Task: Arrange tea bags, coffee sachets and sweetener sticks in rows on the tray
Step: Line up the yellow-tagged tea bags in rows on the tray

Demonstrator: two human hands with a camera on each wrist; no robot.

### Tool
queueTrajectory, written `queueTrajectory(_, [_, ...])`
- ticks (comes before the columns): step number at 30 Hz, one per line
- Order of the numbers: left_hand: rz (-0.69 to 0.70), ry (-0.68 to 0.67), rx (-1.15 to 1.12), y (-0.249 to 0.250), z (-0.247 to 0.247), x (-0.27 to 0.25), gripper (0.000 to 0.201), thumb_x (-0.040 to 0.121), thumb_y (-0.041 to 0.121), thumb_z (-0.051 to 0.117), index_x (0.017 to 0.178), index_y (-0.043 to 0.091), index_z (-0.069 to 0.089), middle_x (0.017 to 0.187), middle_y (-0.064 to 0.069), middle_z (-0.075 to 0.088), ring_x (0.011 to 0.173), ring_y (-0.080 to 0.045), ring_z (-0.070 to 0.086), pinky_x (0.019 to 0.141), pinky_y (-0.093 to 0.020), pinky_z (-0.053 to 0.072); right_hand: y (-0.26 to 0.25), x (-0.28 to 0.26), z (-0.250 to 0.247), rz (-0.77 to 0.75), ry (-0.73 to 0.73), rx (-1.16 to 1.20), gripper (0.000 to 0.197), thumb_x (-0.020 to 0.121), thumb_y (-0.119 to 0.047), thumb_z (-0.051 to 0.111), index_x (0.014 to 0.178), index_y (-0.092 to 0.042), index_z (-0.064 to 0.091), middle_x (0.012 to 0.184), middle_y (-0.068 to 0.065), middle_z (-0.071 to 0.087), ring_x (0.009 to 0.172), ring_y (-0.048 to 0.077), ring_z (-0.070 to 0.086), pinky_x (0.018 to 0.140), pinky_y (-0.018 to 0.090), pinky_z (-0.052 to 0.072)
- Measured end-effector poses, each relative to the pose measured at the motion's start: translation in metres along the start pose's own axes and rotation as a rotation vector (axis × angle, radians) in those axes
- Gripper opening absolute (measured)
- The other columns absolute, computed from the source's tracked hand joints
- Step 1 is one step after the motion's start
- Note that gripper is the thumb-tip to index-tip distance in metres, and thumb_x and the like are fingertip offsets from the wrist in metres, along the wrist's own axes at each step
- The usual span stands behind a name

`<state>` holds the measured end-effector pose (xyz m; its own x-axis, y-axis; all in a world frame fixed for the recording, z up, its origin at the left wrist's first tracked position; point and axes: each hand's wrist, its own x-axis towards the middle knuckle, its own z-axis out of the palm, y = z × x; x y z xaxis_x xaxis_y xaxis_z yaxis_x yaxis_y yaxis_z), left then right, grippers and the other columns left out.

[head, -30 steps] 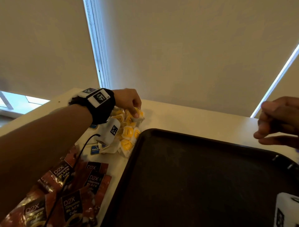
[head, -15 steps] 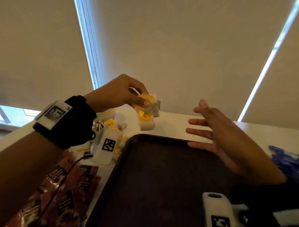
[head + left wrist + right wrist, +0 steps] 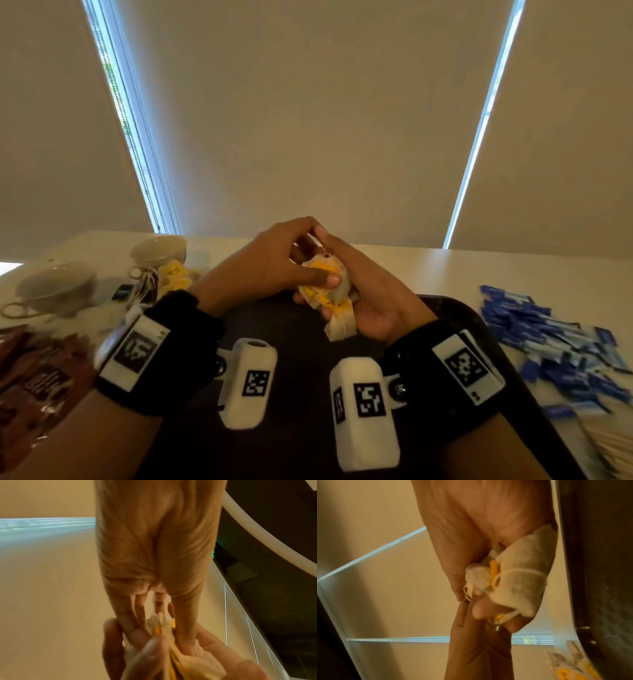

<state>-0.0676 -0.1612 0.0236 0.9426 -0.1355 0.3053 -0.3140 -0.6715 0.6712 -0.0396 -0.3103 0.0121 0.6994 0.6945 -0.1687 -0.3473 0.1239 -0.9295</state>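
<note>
Right wrist only: string round tea bags (image 3: pixel 518 574) (both hands (image 3: pixel 322 274) pinching them).

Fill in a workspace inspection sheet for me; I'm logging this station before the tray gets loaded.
Surface: pale table bearing a dark tray.
Job's things: tea bags in both hands; more tea bags far left; coffee sachets left; blue sweetener sticks right.
Clutter: two cups.
Grippers: left hand and right hand grip the bundle above the tray.
Cables: nothing seen.
Surroundings: drawn blinds.
</note>
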Motion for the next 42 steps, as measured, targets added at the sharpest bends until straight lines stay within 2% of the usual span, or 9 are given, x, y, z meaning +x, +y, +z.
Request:
queueTrajectory(4, [0.026,0.034,0.047,-0.010,-0.002,-0.005,0.052,0.050,0.065,0.069,0.088,0.033,0.055,0.089,0.011,0.064,0.081,-0.002,0.063,0.073,-0.024,0.054,0.008,0.009,0.000,0.035,-0.013,-0.024,0.050,0.088,-0.053,0.051,0.116,-0.012,0.059,0.076,0.008,0.063,0.057,0.016,0.059,0.033,0.016,0.037])
queueTrajectory(11, [0.007,-0.020,-0.063,-0.018,-0.012,-0.003,0.049,0.058,0.057,0.079,0.090,0.022,0.064,0.089,0.008,0.067,0.080,-0.011,0.067,0.056,-0.024,0.057,0.018,0.023,-0.004,0.039,0.005,0.026,0.050,0.092,-0.053,0.044,0.118,-0.012,0.057,0.085,0.013,0.064,0.055,0.015,0.057,0.031,0.016,0.036])
queueTrajectory(14, [0.000,0.018,-0.035,-0.021,-0.016,-0.004,0.039,0.060,0.053,0.067,0.086,0.023,0.068,0.090,0.010,0.069,0.081,-0.006,0.066,0.063,-0.022,0.057,0.018,0.027,-0.011,0.039,0.090,0.073,0.042,0.094,-0.048,0.043,0.111,-0.012,0.056,0.080,0.011,0.063,0.052,0.016,0.057,0.031,0.016,0.036])
queueTrajectory(18, [0.033,0.009,0.038,-0.021,-0.007,-0.003,0.019,0.071,0.043,0.073,0.085,0.030,0.068,0.091,0.013,0.067,0.082,-0.002,0.061,0.072,-0.011,0.048,0.022,0.029,-0.013,0.051,0.129,0.078,0.039,0.095,-0.043,0.045,0.113,-0.010,0.055,0.070,0.011,0.062,0.047,0.016,0.059,0.033,0.016,0.038])
queueTrajectory(23, [0.008,0.040,0.049,-0.023,-0.003,-0.003,0.010,0.077,0.027,0.074,0.083,0.021,0.068,0.086,0.009,0.067,0.077,-0.008,0.061,0.069,-0.012,0.047,0.027,0.032,-0.011,0.074,0.143,0.048,0.043,0.094,-0.043,0.046,0.121,-0.010,0.054,0.078,0.014,0.066,0.050,0.017,0.062,0.034,0.019,0.041])
queueTrajectory(31, [-0.082,-0.035,-0.242,-0.009,-0.026,-0.015,0.008,0.080,0.012,0.069,0.086,0.008,0.065,0.085,-0.013,0.071,0.079,-0.017,0.070,0.069,-0.027,0.059,0.024,0.032,-0.015,0.052,0.193,0.078,0.046,0.095,-0.042,0.044,0.127,-0.008,0.050,0.083,0.013,0.062,0.053,0.016,0.059,0.033,0.017,0.038])
queueTrajectory(34, [-0.080,0.023,-0.176,-0.011,-0.039,-0.018,0.012,0.079,0.015,0.070,0.088,0.009,0.065,0.080,-0.008,0.072,0.075,-0.015,0.071,0.066,-0.026,0.059,0.024,0.033,-0.018,0.045,0.219,0.083,0.036,0.097,-0.040,0.042,0.112,-0.009,0.052,0.078,0.013,0.058,0.043,0.014,0.056,0.032,0.015,0.037])
queueTrajectory(37, [-0.148,0.078,-0.057,-0.025,-0.050,-0.017,0.011,0.079,0.014,0.071,0.087,0.010,0.065,0.074,-0.004,0.071,0.069,-0.011,0.070,0.059,-0.022,0.057,0.024,0.034,-0.021,0.025,0.250,0.115,0.030,0.096,-0.037,0.046,0.110,-0.011,0.053,0.088,0.015,0.059,0.045,0.016,0.059,0.033,0.015,0.037])
queueTrajectory(42, [-0.333,-0.219,0.315,-0.056,-0.056,0.001,0.009,0.080,0.016,0.072,0.082,0.017,0.064,0.070,0.003,0.069,0.061,-0.005,0.066,0.054,-0.018,0.050,0.022,0.035,-0.031,-0.005,0.274,0.116,0.028,0.096,-0.035,0.045,0.110,-0.011,0.051,0.086,0.015,0.059,0.049,0.017,0.059,0.032,0.017,0.037])
